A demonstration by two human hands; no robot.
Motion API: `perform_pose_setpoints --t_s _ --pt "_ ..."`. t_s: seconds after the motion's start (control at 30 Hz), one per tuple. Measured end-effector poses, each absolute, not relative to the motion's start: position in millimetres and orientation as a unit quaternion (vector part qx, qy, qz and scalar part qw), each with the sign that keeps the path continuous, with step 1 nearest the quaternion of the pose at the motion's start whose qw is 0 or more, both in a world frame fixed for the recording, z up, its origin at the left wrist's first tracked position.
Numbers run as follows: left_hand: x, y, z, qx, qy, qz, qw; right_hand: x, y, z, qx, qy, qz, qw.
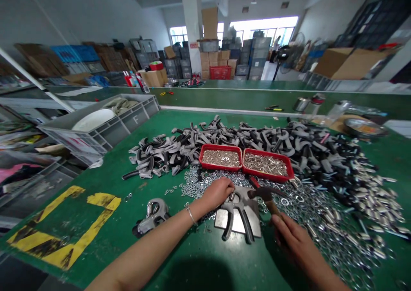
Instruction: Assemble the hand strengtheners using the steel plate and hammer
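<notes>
In the head view, a grey and black hand grip strengthener [240,209] lies on a flat metal plate [256,214], its two handles pointing towards me. My left hand [220,190] reaches to its upper end with the fingers pinched together; what they hold there is hidden. A wooden-handled hammer [266,193] is in my right hand [289,231], its metal head raised over the plate's right side. Left of the plate, another hand grip strengthener [152,216] with a visible spring rests on the green table.
Two red trays [221,167] of small metal parts stand behind the plate. Loose metal rings [298,205] spread around it. Grey handle pieces [180,147] are heaped at the back. A grey crate [128,122] stands back left, and yellow-black tape [81,239] marks the table's left.
</notes>
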State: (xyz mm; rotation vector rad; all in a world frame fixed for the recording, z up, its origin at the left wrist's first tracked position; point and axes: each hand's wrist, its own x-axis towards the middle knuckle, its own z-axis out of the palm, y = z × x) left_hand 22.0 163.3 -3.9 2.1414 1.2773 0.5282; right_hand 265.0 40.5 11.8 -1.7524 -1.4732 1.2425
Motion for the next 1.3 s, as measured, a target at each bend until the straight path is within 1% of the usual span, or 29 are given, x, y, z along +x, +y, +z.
perform_pose_setpoints --t_s 0.1,0.17,0.27,0.43,0.53,0.6,0.77,0.83,0.87,0.93,1.03,1.07,1.17,1.23,1.3 --pt "25 166 -8 0.806 0.493 0.183 0.272 264 30 2 -0.652 -0.466 0.502 0.324" --pt "26 166 -11 0.81 0.498 0.172 0.257 263 26 -7 -0.641 -0.423 0.542 0.342" --pt "27 166 -13 0.821 0.499 0.157 0.228 263 23 -16 -0.632 -0.391 0.577 0.339" --pt "31 158 -17 0.859 0.465 0.134 0.167 266 21 -18 -0.636 -0.41 0.573 0.314" --pt "33 154 -21 0.898 0.416 0.109 0.094 268 23 -15 -0.638 -0.468 0.539 0.291" --pt "32 152 -23 0.901 0.416 0.105 0.066 270 29 -8 -0.633 -0.521 0.5 0.279" --pt "16 132 -12 0.852 0.483 0.183 0.081 266 53 42 -0.61 -0.65 0.386 0.239" --pt "7 118 -4 0.852 0.483 0.184 0.087 259 63 59 -0.598 -0.683 0.332 0.255" --pt "4 112 -1 0.861 0.474 0.165 0.086 255 69 63 -0.597 -0.697 0.304 0.258" --pt "2 105 4 0.88 0.455 0.113 0.075 248 81 60 -0.601 -0.726 0.262 0.208" --pt "4 104 5 0.891 0.447 0.051 0.056 243 99 41 -0.592 -0.759 0.26 0.075" --pt "5 105 5 0.89 0.451 0.041 0.049 243 103 36 -0.583 -0.764 0.27 0.062" --pt "8 108 2 0.889 0.456 0.029 0.036 242 108 33 -0.582 -0.763 0.263 0.1" --pt "9 109 2 0.889 0.456 0.024 0.033 241 105 38 -0.604 -0.759 0.233 0.071" --pt "8 108 1 0.889 0.457 0.022 0.03 241 99 44 -0.601 -0.763 0.234 0.04"
